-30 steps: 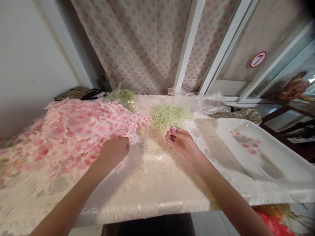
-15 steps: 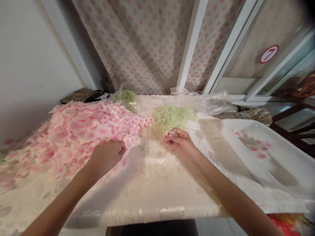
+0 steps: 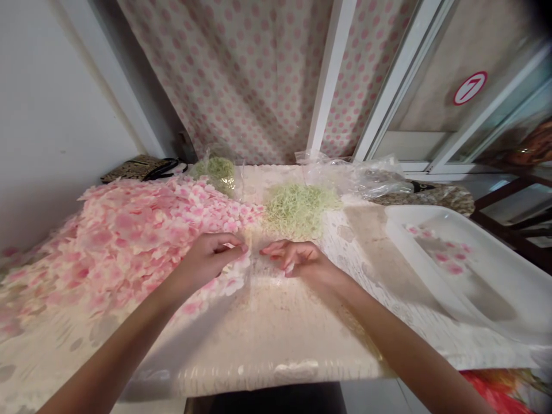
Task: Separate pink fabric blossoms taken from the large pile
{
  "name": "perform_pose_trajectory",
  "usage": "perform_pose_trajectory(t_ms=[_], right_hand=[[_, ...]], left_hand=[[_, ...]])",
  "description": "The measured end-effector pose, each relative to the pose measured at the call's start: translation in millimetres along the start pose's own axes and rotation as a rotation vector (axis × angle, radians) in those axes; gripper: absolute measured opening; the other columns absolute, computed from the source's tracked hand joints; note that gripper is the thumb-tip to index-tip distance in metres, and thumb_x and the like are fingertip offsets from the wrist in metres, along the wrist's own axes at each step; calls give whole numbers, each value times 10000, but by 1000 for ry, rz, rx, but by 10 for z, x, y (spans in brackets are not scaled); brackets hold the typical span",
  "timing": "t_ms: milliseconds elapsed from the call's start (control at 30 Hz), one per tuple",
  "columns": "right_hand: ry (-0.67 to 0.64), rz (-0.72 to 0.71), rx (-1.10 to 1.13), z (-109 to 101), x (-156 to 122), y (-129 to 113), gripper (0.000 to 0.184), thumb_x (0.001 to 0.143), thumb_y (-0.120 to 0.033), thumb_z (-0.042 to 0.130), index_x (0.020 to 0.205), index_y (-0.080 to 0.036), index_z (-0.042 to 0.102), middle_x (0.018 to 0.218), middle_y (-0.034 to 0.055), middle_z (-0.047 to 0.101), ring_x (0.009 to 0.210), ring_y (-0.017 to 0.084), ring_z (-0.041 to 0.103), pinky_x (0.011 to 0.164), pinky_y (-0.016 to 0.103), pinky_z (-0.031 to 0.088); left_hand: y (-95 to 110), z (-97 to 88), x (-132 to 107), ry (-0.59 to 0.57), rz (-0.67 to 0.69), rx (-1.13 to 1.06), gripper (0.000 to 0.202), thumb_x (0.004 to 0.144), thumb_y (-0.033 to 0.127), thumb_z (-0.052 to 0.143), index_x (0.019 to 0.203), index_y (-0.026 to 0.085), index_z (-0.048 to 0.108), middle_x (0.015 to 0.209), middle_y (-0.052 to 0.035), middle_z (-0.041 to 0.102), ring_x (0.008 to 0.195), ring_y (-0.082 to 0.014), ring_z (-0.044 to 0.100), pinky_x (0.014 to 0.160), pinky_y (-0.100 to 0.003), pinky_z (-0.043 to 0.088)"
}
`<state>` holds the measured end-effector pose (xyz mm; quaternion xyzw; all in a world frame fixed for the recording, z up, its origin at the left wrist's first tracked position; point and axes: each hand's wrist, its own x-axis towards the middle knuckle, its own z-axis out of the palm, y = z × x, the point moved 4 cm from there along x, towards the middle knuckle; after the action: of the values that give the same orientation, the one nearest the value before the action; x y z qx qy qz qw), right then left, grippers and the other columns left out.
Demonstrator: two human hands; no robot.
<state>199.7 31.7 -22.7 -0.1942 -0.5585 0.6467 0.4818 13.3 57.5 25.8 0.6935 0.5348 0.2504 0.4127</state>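
Note:
Over the right edge of a heap of pink artificial blossoms (image 3: 129, 230), my left hand (image 3: 209, 259) has thumb and forefinger pinched together. What sits between those fingertips is too small to make out. Facing it across a small gap is my right hand (image 3: 304, 259), its forefinger stretched toward the left and its other fingers bent in near the thumb. A small pale bit shows at its curled fingers, too blurred to name. Just behind the right hand lies a loose pile of light green shredded strands (image 3: 297, 207).
A white tray (image 3: 399, 221) with several pink blossoms stands at the right. Behind are a clear bag of green strands (image 3: 219, 169), crumpled clear plastic (image 3: 353, 175) and a patterned pouch (image 3: 138, 167). The tablecloth (image 3: 259, 339) ends at the front edge.
My left hand has moved right, from closed over the heap to a pinch near the right hand. The right hand has dropped slightly nearer, and its forefinger has stretched out left.

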Motion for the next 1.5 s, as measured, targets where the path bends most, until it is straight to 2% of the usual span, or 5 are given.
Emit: perform_pose_trajectory(t_ms=[500, 767, 1000, 1200, 1500], right_hand=[[23, -40, -71, 30, -8, -30, 109, 734, -127, 712, 763, -231, 711, 1081, 20, 683, 1082, 179, 601, 938, 365, 448], [121, -94, -206, 5, -24, -83, 49, 732, -205, 728, 758, -238, 702, 975, 17, 703, 997, 175, 632, 901, 357, 480], [75, -140, -328, 51, -48, -121, 141, 792, -143, 664, 817, -271, 715, 964, 25, 668, 992, 181, 615, 910, 369, 469], [188, -116, -357, -19, -80, -134, 149, 753, -152, 708, 791, -296, 716, 1268, 2, 496, 1141, 212, 539, 979, 389, 427], [269, -82, -432, -27, -104, -42, 79, 778, -211, 689, 828, -265, 716, 845, 21, 691, 802, 157, 640, 701, 288, 505]], left_hand=[[-15, 395, 227, -14, 50, -275, 252, 728, 395, 622, 707, 144, 639, 581, 27, 503, 441, -52, 358, 391, -166, 255], [-95, 388, 157, -43, -63, -402, 264, 819, 427, 517, 748, 175, 543, 530, 71, 272, 443, -60, 267, 399, -153, 226], [-137, 404, 91, -77, 138, -316, 215, 782, 376, 589, 744, 170, 544, 505, 79, 321, 434, -55, 276, 413, -176, 209], [-114, 436, 28, -100, 237, -265, 228, 841, 371, 558, 753, 160, 559, 523, 71, 323, 464, -54, 266, 436, -192, 178], [-94, 472, 12, -165, 271, -231, 217, 849, 347, 549, 780, 151, 612, 500, 77, 263, 459, -62, 250, 441, -209, 175]])
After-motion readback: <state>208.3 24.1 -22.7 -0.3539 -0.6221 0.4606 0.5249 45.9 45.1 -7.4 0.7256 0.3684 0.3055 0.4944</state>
